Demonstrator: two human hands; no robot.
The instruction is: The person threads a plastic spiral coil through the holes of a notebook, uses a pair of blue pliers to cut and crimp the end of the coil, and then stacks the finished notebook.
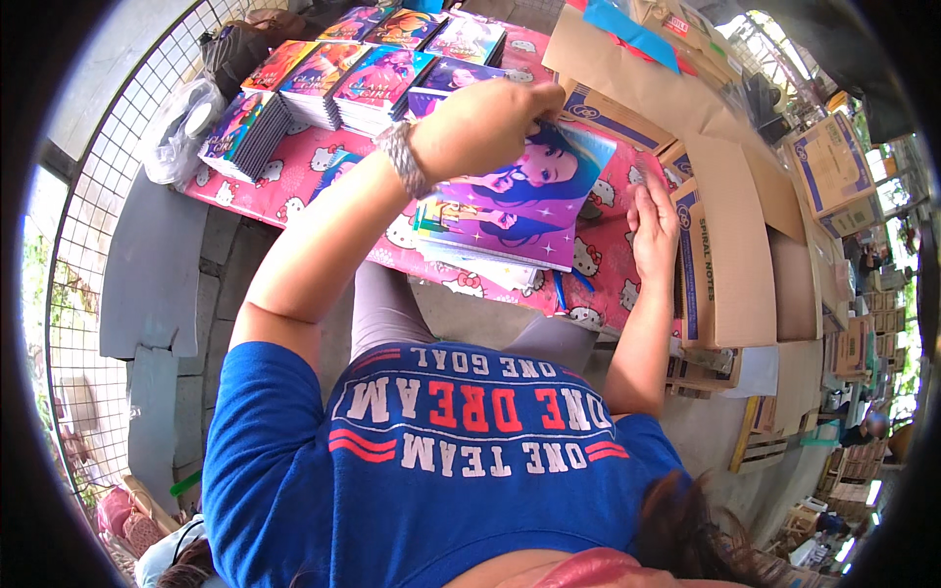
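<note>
Hands: apart. Left hand (482,129), fingers curled at the far edge of an illustrated cover (554,181); whether pinched on it, cannot tell. Right hand (652,223), open, fingers extended, just beside the cover, to its right. Loose stack (529,243) of similar sheets, beneath the cover. Slim blue item (560,292), near table edge, kind unclear. Table (265,196), pink patterned covering. Notebook stacks (372,83), several, bright covers, far left; left forearm and wristband (402,159) pass before them, hiding part. Clear plastic bag (176,137), left corner. Open carton (730,230), tall flaps, walling off the right side. Blue strip (632,37) over brown cardboard (583,54), far right. Printed carton (831,165), beyond. Wire mesh (88,265), left.
</note>
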